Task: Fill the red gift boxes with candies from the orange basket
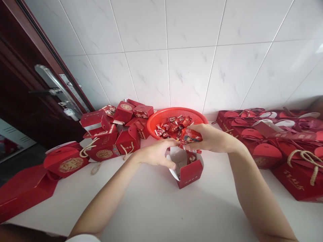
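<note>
A red candy box with a white inside stands on the table with its top flaps up. My left hand is at its left side, thumb on the white flap and fingers curled toward the back edge. In my right hand is a red candy packet with a printed figure on it, just above the box opening. A red wrapped piece shows inside the box. Right behind both hands sits a red plastic basket with many small red wrapped candies.
Several red gift boxes with rope handles cluster on the left of the white table. More closed boxes stand in rows at the right. A tiled wall rises behind; a dark door is at the left.
</note>
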A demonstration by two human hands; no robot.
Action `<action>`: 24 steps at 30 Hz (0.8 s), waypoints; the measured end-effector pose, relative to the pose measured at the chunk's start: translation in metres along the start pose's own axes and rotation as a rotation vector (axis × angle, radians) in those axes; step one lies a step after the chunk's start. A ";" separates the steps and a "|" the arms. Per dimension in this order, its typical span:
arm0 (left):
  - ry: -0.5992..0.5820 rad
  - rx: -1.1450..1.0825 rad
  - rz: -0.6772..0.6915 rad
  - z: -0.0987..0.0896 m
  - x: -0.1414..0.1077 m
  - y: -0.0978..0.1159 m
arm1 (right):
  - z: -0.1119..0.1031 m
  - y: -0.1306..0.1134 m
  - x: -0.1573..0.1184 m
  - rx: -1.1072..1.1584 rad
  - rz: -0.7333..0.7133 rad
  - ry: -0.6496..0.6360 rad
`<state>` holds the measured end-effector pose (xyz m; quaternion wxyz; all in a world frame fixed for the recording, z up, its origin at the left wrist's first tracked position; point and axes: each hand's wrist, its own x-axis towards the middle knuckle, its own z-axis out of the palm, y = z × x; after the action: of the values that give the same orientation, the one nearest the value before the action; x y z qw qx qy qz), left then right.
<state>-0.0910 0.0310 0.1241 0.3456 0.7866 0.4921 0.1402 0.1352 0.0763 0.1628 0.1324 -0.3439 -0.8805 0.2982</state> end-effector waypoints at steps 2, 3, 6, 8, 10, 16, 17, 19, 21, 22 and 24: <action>0.004 -0.007 -0.008 0.002 0.000 0.003 | 0.001 -0.001 0.001 0.034 -0.032 0.005; 0.006 -0.016 -0.011 0.004 0.000 0.005 | 0.001 -0.002 0.001 0.041 -0.046 0.015; 0.024 -0.110 0.025 0.010 -0.001 0.009 | 0.004 -0.004 0.001 0.068 -0.099 0.006; 0.018 -0.195 0.049 0.014 -0.001 0.010 | 0.006 -0.006 0.002 0.118 -0.160 -0.085; -0.014 -0.221 0.042 0.016 -0.002 0.011 | 0.010 -0.009 0.003 0.154 -0.206 -0.193; 0.013 -0.089 0.035 0.016 -0.003 0.015 | 0.014 -0.008 0.009 -0.047 0.007 -0.158; 0.013 -0.059 0.031 0.016 -0.004 0.015 | 0.014 -0.007 0.009 -0.105 0.054 -0.136; 0.006 -0.019 0.030 0.015 -0.004 0.017 | 0.013 -0.005 0.007 -0.194 0.110 -0.108; 0.003 -0.001 0.032 0.015 -0.005 0.018 | 0.013 -0.006 0.005 -0.183 0.096 -0.132; -0.001 0.005 0.028 0.015 -0.005 0.019 | 0.013 -0.008 0.004 -0.150 0.063 -0.162; -0.008 0.016 0.005 0.014 -0.006 0.021 | 0.013 -0.010 0.002 -0.088 -0.014 -0.229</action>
<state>-0.0718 0.0141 0.1285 0.3409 0.7909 0.4901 0.1341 0.1223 0.0662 0.1588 0.0176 -0.3070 -0.9044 0.2957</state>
